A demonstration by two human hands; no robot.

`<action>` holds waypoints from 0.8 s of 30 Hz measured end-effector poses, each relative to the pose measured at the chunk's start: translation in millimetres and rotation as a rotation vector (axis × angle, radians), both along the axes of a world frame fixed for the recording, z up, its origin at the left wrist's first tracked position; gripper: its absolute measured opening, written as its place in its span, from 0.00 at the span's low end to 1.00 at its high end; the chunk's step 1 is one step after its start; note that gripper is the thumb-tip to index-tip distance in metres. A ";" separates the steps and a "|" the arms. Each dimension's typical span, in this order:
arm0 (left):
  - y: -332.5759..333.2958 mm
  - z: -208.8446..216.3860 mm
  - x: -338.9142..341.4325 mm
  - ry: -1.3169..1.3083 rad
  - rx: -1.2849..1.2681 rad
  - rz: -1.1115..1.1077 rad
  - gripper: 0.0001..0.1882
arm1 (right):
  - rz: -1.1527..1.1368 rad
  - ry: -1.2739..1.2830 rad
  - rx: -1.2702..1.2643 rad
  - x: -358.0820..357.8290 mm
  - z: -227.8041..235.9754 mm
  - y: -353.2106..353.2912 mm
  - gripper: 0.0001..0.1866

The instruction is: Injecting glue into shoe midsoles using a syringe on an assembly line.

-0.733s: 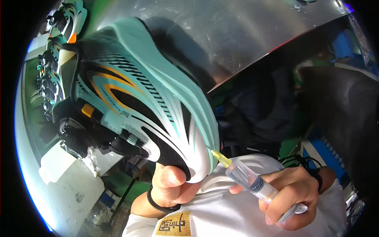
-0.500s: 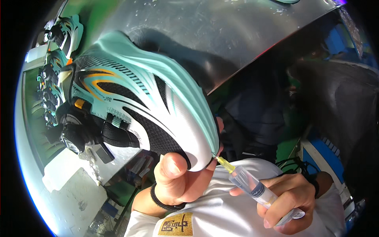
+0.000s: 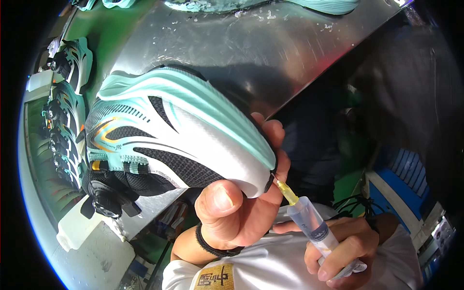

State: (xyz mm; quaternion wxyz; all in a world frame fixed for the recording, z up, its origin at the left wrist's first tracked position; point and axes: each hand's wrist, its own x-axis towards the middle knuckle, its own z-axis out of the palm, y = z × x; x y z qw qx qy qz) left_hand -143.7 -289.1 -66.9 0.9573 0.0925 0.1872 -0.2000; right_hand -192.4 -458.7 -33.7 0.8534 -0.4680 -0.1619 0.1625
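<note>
Running shoe (image 3: 193, 140) is extending beyond your left grip (image 3: 244, 222), which is grasping its toe (image 3: 241, 169). Your right grip (image 3: 350, 244) is clasping a syringe (image 3: 308, 218) pointing at that toe.

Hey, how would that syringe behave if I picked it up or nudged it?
The syringe is probably light: its clear barrel looks plastic. It might roll when nudged, as the barrel looks round. The needle beyond the yellow hub looks thin, so could bend.

Shiny metal tabletop (image 3: 309, 55), row of other shoes (image 3: 72, 104) at left, blue slatted panel (image 3: 405, 166).
</note>
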 end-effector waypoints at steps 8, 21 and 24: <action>-7.3 -17.0 10.6 -0.297 -0.190 -0.026 0.34 | 0.030 0.014 0.041 -4.4 -3.1 1.0 0.09; -18.2 15.9 15.3 -0.039 -0.013 0.086 0.27 | -0.095 -0.347 -0.279 -12.0 -31.7 13.6 0.10; -19.4 18.3 15.5 -0.016 -0.131 0.138 0.26 | -0.110 -0.370 -0.285 -7.4 -33.4 17.7 0.08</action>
